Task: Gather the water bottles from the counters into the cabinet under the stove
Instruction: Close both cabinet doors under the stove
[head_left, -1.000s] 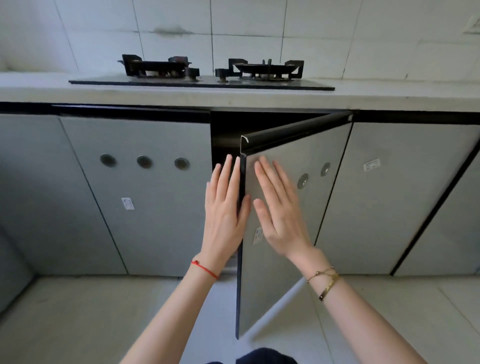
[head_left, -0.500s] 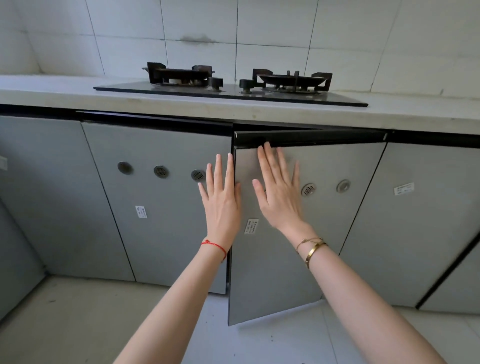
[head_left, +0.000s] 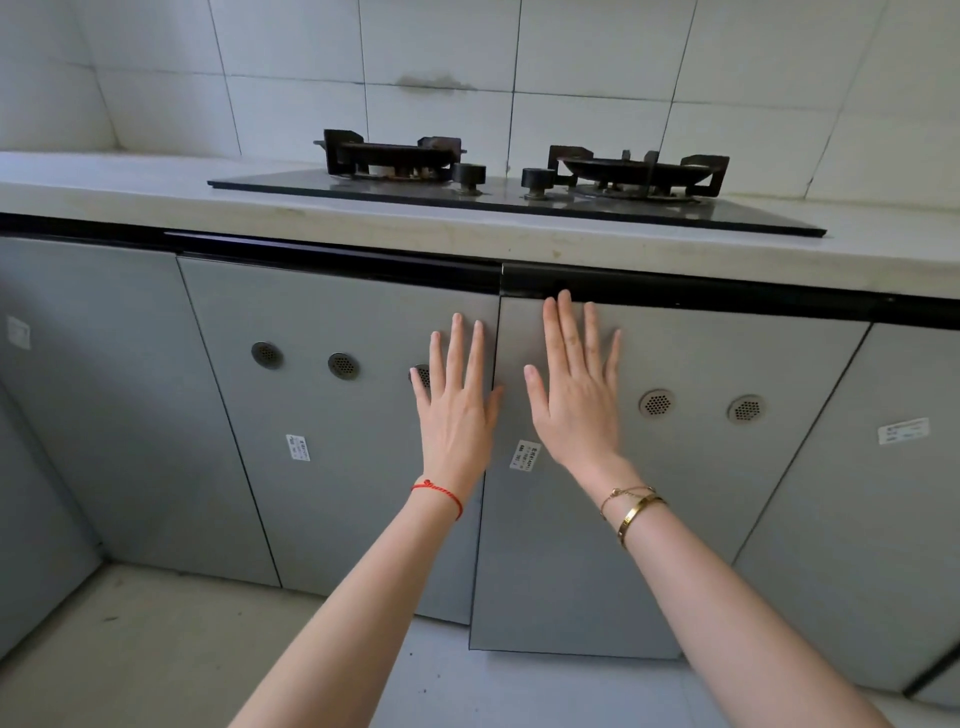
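Right hand (head_left: 576, 400) and left hand (head_left: 457, 410), flat, fingers spread, holding nothing, press cabinet doors (head_left: 675, 493) under stove (head_left: 519, 182); closing step, right door likely needs final push.

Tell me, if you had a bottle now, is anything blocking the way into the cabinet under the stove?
Yes. Both cabinet doors look shut, with the left hand and right hand flat against them. No bottle is in view.

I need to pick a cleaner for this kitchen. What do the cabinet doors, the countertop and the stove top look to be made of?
Cabinet doors: probably brushed metal or metal-look laminate, matte grey with a soft sheen. Countertop: seemingly pale stone or composite, faintly stained along the front edge. Stove top: likely black tempered glass, glossy and reflecting the knobs.
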